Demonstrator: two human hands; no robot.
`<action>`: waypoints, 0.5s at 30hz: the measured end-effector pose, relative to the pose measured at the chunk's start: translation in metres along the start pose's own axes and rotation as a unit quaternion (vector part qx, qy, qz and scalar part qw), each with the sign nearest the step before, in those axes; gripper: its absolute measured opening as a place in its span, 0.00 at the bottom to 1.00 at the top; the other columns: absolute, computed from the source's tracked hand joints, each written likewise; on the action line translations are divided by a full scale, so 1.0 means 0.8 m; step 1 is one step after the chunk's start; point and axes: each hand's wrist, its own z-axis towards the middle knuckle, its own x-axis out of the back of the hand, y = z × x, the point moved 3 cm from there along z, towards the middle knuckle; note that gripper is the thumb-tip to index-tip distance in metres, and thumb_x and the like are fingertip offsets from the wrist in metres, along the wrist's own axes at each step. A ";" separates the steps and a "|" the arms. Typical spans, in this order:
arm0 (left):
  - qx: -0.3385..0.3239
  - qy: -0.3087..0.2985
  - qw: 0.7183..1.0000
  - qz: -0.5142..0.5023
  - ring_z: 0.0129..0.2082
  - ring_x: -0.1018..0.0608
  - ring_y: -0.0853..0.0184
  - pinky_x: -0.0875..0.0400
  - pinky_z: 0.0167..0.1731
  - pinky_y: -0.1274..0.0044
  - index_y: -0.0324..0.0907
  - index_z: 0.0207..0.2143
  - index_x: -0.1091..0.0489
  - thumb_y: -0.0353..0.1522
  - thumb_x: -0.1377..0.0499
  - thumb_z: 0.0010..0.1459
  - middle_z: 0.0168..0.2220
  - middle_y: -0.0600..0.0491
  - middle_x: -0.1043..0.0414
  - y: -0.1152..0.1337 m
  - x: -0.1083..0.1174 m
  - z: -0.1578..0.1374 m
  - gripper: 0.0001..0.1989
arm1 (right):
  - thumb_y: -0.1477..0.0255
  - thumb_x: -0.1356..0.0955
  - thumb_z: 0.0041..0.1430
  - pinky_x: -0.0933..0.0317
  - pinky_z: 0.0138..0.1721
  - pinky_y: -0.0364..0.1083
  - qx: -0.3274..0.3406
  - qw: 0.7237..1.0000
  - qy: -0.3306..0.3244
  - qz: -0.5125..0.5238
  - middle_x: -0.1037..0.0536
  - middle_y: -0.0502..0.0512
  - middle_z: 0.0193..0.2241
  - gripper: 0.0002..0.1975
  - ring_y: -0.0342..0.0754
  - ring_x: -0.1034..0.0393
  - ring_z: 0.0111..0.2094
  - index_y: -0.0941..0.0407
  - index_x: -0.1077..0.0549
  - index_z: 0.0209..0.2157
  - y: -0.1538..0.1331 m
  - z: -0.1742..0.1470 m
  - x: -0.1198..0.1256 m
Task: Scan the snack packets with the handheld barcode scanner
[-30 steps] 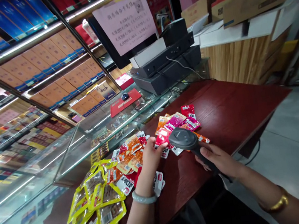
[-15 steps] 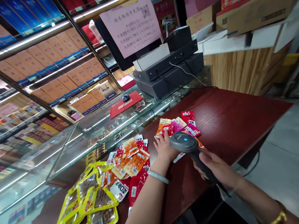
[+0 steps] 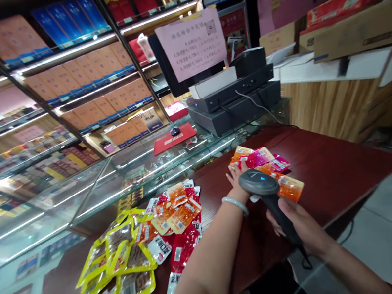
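Observation:
My right hand (image 3: pixel 301 222) is wrapped round the handle of a dark grey barcode scanner (image 3: pixel 260 184), which has a blue light on top. My left hand (image 3: pixel 238 180) reaches past the scanner head, fingers spread at the near-left edge of a small group of snack packets. A pink packet (image 3: pixel 263 156) and an orange packet (image 3: pixel 291 188) show in that group; the scanner partly covers it. Left of my forearm lies a heap of red and orange packets (image 3: pixel 180 220). Beside it are several yellow-edged packets (image 3: pixel 135 287) with brown contents.
All packets lie on a dark red tabletop (image 3: pixel 333 159). Behind are a glass display counter (image 3: pixel 111 181), a red mat (image 3: pixel 174 138) with a mouse (image 3: pixel 174 130), and a monitor bearing a pink paper sign (image 3: pixel 192 45). Cardboard boxes (image 3: pixel 353 33) stand at the right; stocked shelves are at the left.
The view has shifted, so the scene sits lower and to the right. More orange packets now show to the right of the scanner. The right hand still grips the scanner.

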 end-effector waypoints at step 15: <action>0.134 0.109 0.948 0.268 0.56 0.30 0.45 0.38 0.55 0.61 0.37 0.48 0.29 0.44 0.38 0.56 0.52 0.34 0.30 -0.207 0.198 -0.227 0.24 | 0.43 0.32 0.55 0.44 0.19 0.41 -0.069 0.982 -0.162 -0.061 0.34 0.43 0.18 0.28 0.39 0.43 0.16 0.55 0.33 0.36 0.049 -0.004 -0.107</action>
